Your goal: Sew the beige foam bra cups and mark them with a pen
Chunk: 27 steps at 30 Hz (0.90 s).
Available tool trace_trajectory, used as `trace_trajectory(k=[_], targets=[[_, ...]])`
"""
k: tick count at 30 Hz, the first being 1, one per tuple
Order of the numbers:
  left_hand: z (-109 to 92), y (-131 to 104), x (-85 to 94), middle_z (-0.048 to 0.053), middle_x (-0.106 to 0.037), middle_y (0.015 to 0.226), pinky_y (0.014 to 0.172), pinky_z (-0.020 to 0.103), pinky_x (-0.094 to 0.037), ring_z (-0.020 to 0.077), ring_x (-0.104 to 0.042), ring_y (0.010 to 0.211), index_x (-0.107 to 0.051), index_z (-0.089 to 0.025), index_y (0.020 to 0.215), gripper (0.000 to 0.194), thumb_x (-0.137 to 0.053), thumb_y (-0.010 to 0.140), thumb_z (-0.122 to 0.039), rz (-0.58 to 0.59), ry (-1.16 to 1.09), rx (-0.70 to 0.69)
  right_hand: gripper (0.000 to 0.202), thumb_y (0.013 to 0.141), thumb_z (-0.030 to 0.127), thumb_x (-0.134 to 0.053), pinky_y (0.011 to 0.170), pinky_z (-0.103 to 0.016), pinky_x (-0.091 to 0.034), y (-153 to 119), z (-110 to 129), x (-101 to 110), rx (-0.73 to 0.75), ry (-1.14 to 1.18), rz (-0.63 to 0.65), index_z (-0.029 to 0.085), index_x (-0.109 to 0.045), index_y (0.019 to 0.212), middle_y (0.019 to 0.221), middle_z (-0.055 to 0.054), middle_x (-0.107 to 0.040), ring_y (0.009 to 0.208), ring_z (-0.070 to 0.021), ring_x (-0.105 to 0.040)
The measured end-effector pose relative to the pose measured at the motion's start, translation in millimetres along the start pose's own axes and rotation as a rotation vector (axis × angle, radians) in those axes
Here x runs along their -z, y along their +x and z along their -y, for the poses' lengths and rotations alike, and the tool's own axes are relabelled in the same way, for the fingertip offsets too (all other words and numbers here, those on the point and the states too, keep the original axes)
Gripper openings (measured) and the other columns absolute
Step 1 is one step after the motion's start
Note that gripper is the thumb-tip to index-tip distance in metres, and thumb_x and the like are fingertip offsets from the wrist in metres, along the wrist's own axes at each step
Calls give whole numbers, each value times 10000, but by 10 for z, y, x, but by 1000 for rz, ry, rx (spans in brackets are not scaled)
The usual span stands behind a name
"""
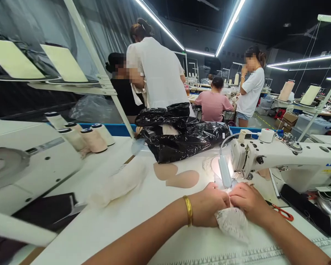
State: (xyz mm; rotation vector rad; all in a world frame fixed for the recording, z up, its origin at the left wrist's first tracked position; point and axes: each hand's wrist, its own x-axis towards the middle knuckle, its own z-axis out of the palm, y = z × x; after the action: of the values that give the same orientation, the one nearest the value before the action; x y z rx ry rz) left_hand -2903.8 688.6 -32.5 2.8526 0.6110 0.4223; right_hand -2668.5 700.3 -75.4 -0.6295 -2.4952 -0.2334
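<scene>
Closest to us, a ruler scale [237, 255] is running along the worktop [93, 228], and just beyond it the white lacy fabric [233, 222] is spreading its loose end to the near side. The left hand [212, 206] and right hand [249, 200] are both pinching it, fingers closed down and nearly meeting. Orange-handled scissors [285, 213] are lying to the right. Farther in, the lamp [224, 171] is shining beside the sewing machine [287, 156], its needle hiding from view. Looks like they're lining up fabric for stitching; the next move is calling for even feeding, fingertips clear. Left, tan cutouts [183, 179] are lying before a black plastic bag [179, 141]; beyond, a white-shirted co-worker [162, 73] is leaning over.
</scene>
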Motion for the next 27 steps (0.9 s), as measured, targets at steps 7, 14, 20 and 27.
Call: trace_trajectory(k=[7,14,20,27], targets=[[27,-12,10,-23,-667,779,736,344,-301,98,-431,574,-543,-170,597,207,-660,764,-139,-78,-25,-4,405,936,-1,-461,767,-312,-475,-125,-45,58,-141,51,84,274,-709,1102,1008,-37,-761,921,-198,-647],[19,26,8,-36,-610,701,804,351,-310,118,-444,612,-497,-170,601,234,-673,736,-95,-108,-24,5,406,915,-2,-468,811,-342,-516,-88,-64,54,-209,86,81,268,-715,1092,1103,-26,-767,993,-224,-642],[10,34,-4,-37,-607,715,771,356,-272,110,-401,599,-508,-170,626,207,-648,753,-87,-113,-26,12,422,900,-8,-453,770,-328,-509,-106,-70,70,-236,55,98,265,-717,1085,1073,-39,-762,1032,-237,-630],[-19,17,-37,-23,-685,804,759,367,-255,112,-398,599,-592,-183,659,157,-636,713,-43,-107,-23,18,417,894,-3,-475,803,-357,-534,-118,-81,70,-227,40,96,263,-713,1109,1047,-41,-766,1013,-241,-645]])
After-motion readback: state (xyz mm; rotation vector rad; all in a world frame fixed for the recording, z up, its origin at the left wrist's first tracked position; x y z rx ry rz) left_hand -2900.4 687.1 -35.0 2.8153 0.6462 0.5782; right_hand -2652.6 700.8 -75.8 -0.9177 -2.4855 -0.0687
